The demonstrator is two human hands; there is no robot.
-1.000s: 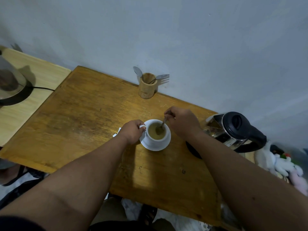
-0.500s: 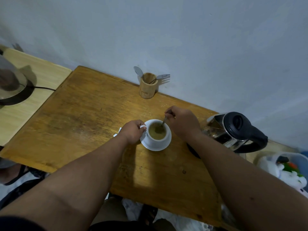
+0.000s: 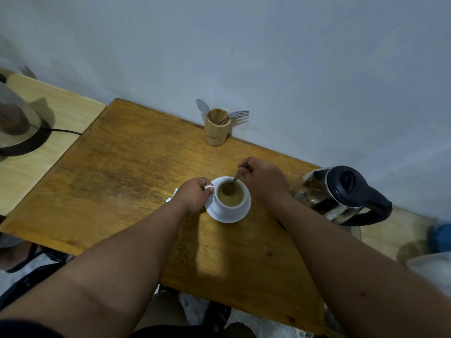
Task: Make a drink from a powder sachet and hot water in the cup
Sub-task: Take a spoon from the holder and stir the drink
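Stirring stage. The white ceramic cup (image 3: 229, 200) of tan drink stands on its white saucer (image 3: 240, 214) mid-desk, on the worn wooden desk (image 3: 127, 176). The left hand (image 3: 195, 198) is closed on the cup's handle at the cup's left. The right hand (image 3: 262, 178) pinches the metal teaspoon (image 3: 234, 179), its shaft slanting from bowl in liquid up to far right. The black-lidded glass kettle (image 3: 341, 193) crowds the right; open room lies left.

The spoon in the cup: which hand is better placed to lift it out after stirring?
The right hand. It already pinches the spoon handle above the cup, while the left hand holds the cup's handle and steadies it on the saucer.
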